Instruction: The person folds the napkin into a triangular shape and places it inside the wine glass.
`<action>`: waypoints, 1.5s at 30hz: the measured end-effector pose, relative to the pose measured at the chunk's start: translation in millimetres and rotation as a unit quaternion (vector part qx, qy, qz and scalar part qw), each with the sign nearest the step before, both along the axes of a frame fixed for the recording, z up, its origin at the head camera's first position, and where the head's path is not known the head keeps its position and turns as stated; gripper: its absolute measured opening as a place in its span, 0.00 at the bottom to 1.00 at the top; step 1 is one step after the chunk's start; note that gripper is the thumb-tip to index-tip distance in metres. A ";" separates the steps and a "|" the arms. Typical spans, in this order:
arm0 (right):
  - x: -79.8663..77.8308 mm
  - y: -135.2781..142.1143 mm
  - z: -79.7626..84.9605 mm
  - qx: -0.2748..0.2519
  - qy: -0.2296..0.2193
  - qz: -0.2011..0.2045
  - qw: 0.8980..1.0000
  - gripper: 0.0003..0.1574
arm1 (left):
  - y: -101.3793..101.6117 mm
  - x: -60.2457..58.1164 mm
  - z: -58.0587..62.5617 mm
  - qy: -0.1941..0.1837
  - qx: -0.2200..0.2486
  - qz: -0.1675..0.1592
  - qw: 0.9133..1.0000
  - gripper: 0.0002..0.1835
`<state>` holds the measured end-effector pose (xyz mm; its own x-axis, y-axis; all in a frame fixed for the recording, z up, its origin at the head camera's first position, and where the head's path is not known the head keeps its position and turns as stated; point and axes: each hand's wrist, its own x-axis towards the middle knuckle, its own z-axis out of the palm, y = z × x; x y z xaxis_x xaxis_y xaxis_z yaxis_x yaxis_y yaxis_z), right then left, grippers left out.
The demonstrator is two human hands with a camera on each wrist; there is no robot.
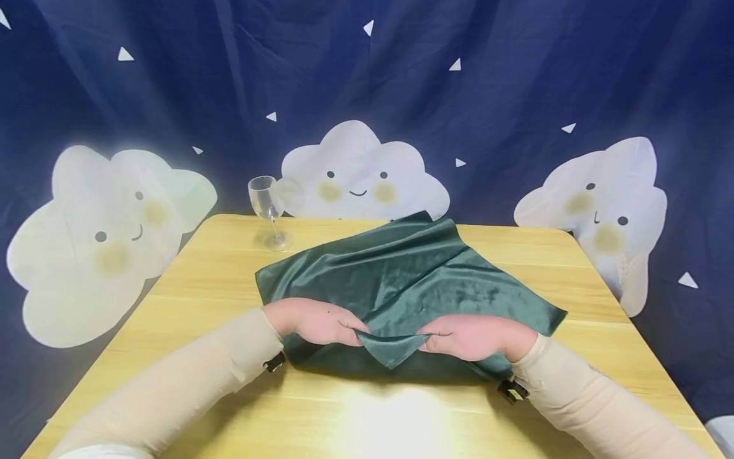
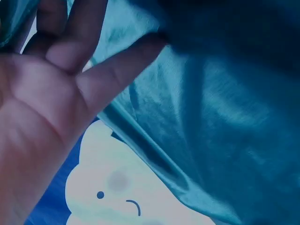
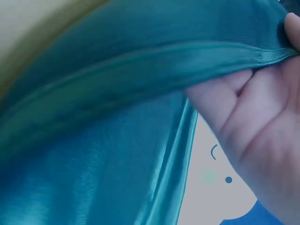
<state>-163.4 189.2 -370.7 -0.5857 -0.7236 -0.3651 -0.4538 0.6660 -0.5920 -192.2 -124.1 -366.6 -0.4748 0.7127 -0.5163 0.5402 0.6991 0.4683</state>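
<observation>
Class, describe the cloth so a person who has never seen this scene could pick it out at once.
Start from the wooden table before the blue curtain. Across its middle spreads the cloth, its near side pinched by the left hand and right hand. It is shiny, creased and dark green, unlike the clear stemmed glass towards the table's far left.

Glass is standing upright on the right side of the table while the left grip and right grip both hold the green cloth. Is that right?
One thing is off: the glass stands on the left side of the table, not the right, as the head view shows. It is upright, and the left grip and right grip both hold the green cloth.
</observation>
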 end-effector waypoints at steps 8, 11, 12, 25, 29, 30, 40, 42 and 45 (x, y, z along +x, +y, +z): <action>3.8 0.7 12.0 0.028 -0.022 -0.012 0.999 0.35 | 2.0 2.9 9.4 -0.058 -0.012 0.001 0.998 0.31; 1.4 1.5 15.2 0.022 -0.015 -0.015 1.000 0.33 | 2.7 2.3 15.8 -0.071 0.000 0.031 0.997 0.31; 0.3 1.7 17.1 0.016 -0.011 -0.013 1.000 0.33 | 3.0 1.7 17.9 -0.071 0.006 0.034 0.997 0.31; -30.0 11.6 50.4 -0.037 0.059 0.026 0.997 0.22 | 12.1 -15.2 46.5 -0.110 0.060 0.059 0.990 0.27; -43.4 12.8 53.2 -0.052 0.063 0.029 0.996 0.18 | 16.0 -28.7 48.7 -0.096 0.062 0.068 0.991 0.29; -47.1 12.9 52.8 -0.057 0.063 0.030 0.996 0.17 | 16.9 -32.5 49.1 -0.087 0.061 0.071 0.992 0.30; -79.3 12.9 35.8 -0.094 0.069 -0.017 0.993 0.13 | 28.2 -71.2 44.5 0.028 0.083 0.103 0.991 0.34; -84.2 13.5 35.3 -0.102 0.070 -0.038 0.992 0.16 | 30.8 -77.7 45.2 0.044 0.097 0.110 0.988 0.33; -93.4 14.7 35.6 -0.114 0.073 -0.060 0.989 0.13 | 34.0 -88.1 45.9 0.055 0.104 0.116 0.986 0.33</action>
<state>-256.7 203.9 -335.1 -0.7073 -0.6989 -0.1059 -0.4704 0.5772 -0.6675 -280.3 -90.1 -320.8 -0.6833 0.6631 -0.3056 0.4323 0.7048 0.5626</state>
